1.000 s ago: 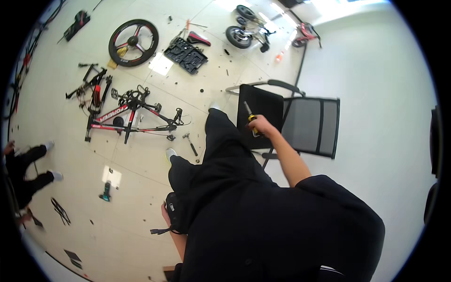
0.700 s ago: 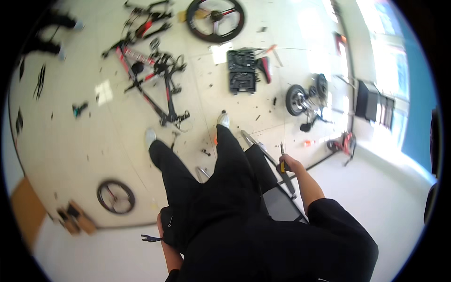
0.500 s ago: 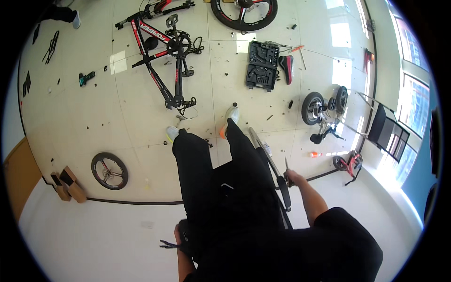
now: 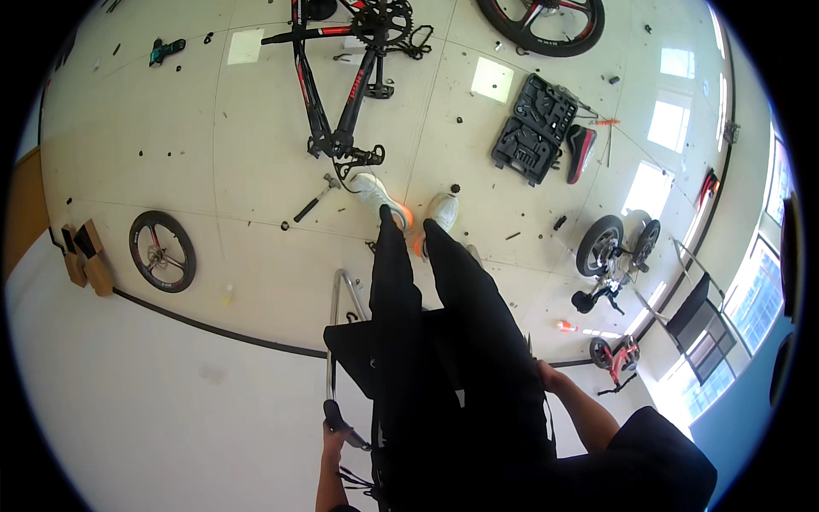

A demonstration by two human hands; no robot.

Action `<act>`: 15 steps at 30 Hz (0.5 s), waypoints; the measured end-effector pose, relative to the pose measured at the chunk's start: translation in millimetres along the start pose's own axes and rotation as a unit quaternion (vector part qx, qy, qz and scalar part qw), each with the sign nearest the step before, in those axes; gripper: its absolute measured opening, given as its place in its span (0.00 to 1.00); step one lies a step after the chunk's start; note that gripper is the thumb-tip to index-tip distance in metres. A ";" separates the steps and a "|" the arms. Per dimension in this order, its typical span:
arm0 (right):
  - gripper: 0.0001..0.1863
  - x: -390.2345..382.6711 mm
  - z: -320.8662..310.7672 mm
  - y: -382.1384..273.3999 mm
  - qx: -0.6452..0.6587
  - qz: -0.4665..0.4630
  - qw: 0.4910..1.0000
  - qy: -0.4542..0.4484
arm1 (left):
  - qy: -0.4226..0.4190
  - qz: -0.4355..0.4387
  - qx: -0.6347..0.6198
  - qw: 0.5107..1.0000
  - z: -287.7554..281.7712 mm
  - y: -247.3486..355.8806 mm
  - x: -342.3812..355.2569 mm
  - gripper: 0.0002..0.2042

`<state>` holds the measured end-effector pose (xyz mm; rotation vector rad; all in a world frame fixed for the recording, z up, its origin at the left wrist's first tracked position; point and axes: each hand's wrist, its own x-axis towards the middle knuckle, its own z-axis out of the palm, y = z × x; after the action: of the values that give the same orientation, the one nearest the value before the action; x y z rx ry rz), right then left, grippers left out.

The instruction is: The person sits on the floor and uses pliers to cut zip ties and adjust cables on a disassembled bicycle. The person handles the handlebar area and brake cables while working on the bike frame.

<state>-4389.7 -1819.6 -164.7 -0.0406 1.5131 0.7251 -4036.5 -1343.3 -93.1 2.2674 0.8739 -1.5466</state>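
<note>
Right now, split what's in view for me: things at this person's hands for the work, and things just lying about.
At the hands, so likely in use:
- chair armrest, at the left hand
- slim pointed tool, mostly hidden, by the right hand

Lying about on the floor:
- hammer
- open tool case
- saddle
- bicycle frame
- drill
</note>
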 end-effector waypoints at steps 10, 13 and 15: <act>0.23 0.9 -0.6 -18.7 -0.120 -0.085 0.983 -0.111 | 0.157 0.029 0.159 0.974 10.3 71.6 19.3 0.15; 0.16 9.0 -22.2 -36.2 -0.128 -0.047 0.989 -0.064 | 0.200 0.054 0.116 0.971 17.6 116.2 9.2 0.15; 0.15 18.5 -18.1 -46.8 -0.112 0.007 0.994 -0.003 | 0.199 0.078 0.093 0.972 13.8 148.4 7.2 0.14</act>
<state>-4386.4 -1857.5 -202.4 -0.1958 1.4215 0.9032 -3954.8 -1464.6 -122.5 2.7663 0.6399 -1.1678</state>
